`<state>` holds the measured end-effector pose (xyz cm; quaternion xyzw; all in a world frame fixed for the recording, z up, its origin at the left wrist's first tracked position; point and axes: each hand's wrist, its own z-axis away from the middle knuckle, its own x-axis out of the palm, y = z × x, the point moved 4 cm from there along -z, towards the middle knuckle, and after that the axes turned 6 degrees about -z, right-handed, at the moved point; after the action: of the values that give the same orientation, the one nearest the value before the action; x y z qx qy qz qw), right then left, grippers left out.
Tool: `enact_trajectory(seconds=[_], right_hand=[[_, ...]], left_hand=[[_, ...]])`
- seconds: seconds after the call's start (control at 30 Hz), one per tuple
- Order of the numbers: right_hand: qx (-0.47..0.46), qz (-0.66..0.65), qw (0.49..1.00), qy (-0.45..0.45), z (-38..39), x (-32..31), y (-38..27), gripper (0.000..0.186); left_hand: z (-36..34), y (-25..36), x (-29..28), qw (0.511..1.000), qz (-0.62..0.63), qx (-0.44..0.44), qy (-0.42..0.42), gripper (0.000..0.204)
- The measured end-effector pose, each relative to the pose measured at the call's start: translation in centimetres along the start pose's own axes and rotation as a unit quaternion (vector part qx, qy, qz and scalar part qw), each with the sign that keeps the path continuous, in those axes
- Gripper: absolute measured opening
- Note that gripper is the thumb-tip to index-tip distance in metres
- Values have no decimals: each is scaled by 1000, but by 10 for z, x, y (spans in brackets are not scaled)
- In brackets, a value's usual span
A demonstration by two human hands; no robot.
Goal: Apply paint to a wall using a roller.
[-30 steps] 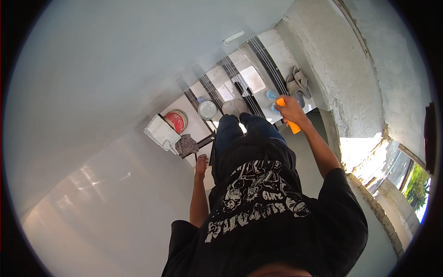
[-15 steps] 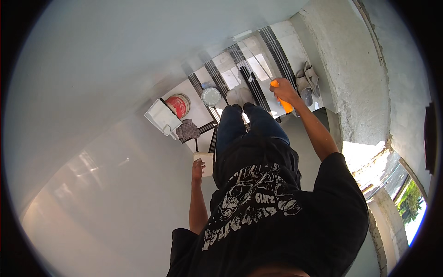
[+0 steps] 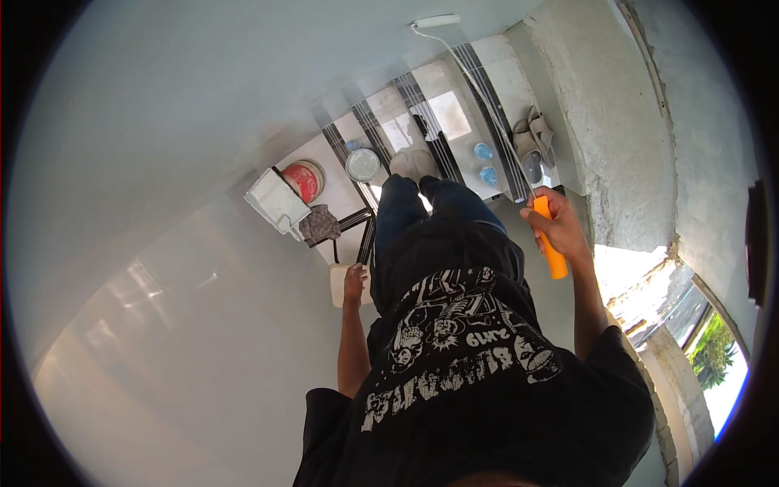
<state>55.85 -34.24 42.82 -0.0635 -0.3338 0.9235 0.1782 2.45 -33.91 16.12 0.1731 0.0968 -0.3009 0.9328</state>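
My right hand [image 3: 558,225] is closed around the orange handle of a paint roller [image 3: 552,252]. Its long thin rod reaches away over the steps, and the white roller sleeve [image 3: 438,20] lies against the pale wall [image 3: 268,73] at the top. My left hand [image 3: 354,284] hangs low on the left, in front of a cream, squarish surface [image 3: 339,290]. Its fingers look loosely extended and nothing is plainly gripped in them; whether they touch that surface, I cannot tell.
On the black-edged steps [image 3: 450,118] stand a white paint tray [image 3: 276,199], a red can [image 3: 304,180], a crumpled rag [image 3: 320,223] and a round pale-topped tin [image 3: 363,165]. Two blue-topped bottles [image 3: 487,174] and grey sandals [image 3: 532,146] are further right, near a rough wall [image 3: 625,170].
My right hand has drawn back toward me and to the right with the roller. The sleeve now sits farther up the frame along the wall. The bottles have come into view.
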Motion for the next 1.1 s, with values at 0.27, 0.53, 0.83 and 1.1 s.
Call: enact_trajectory(seconds=[0.27,0.53,0.83,1.1], right_hand=[[151,-288,943,-71,-38,-4,88,21],[165,-728,582,-323,-61,-1,92,31],[273,-431,852,-118,-121,-6,116,11],[257,-194,946,-37,-146,-25,138,28]], left_hand=[[-11,27,4,999,15,21,-20,54],[-6,9,8,999,32,19,-15,54],[0,-5,20,999,37,-23,-32,56],[1,-6,28,998,64,6,-20,54]])
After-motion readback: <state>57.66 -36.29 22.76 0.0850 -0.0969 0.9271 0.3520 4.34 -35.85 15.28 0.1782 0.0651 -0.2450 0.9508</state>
